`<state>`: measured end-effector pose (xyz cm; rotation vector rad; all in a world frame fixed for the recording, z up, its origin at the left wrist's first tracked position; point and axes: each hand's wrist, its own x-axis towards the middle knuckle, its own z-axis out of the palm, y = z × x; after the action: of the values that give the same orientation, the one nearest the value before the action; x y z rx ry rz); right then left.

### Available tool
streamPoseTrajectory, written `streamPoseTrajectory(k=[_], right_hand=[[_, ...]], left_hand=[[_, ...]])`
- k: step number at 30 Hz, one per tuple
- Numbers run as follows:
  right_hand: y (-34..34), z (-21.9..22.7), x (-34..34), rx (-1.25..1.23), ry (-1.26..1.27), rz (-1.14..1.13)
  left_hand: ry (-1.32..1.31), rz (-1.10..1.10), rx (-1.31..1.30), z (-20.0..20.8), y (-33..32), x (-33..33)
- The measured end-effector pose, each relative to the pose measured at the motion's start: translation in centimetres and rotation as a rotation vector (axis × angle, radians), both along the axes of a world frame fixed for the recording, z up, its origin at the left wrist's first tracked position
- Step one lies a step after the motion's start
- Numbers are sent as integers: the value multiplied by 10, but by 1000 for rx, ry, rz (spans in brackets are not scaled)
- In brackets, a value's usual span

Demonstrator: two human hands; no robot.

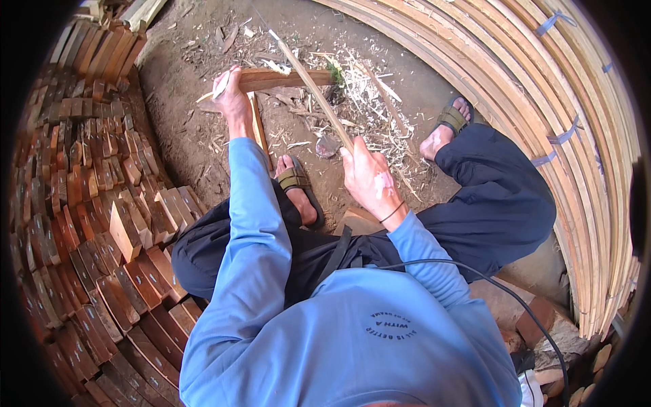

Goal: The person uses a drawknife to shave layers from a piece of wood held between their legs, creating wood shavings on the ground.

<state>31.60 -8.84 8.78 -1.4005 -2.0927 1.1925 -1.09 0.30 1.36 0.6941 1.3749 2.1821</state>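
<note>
My left hand (232, 98) is closed at the near-left end of a brown piece of wood (281, 78). A thin pale tip of wood sticks out on the hand's left side. Pale curled shavings lie along the top of the brown piece, and green shows at its far right end. In my right hand (370, 178) is the long wooden handle (315, 91) of a tool, slanting up and left across the brown wood. A thin narrow blade, seen nearly edge-on, extends from its far end. Another strip of wood (258, 123) stands below the brown piece, beside my left forearm.
Stacked short reddish wood blocks (88, 203) fill the left side. Long curved planks tied with blue strips (563, 136) line the right. Wood shavings (369, 95) litter the dirt floor between my sandalled feet. A black cable (502, 285) runs beside my right arm.
</note>
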Motion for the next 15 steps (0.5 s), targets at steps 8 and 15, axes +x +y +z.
streamPoseTrajectory(k=[8,15], right_hand=[[-5,7,3,-61,-99,8],[1,-39,7,-45,-80,84]], left_hand=[[2,42,-51,-1,0,0],[23,38,-10,6,6,-2]])
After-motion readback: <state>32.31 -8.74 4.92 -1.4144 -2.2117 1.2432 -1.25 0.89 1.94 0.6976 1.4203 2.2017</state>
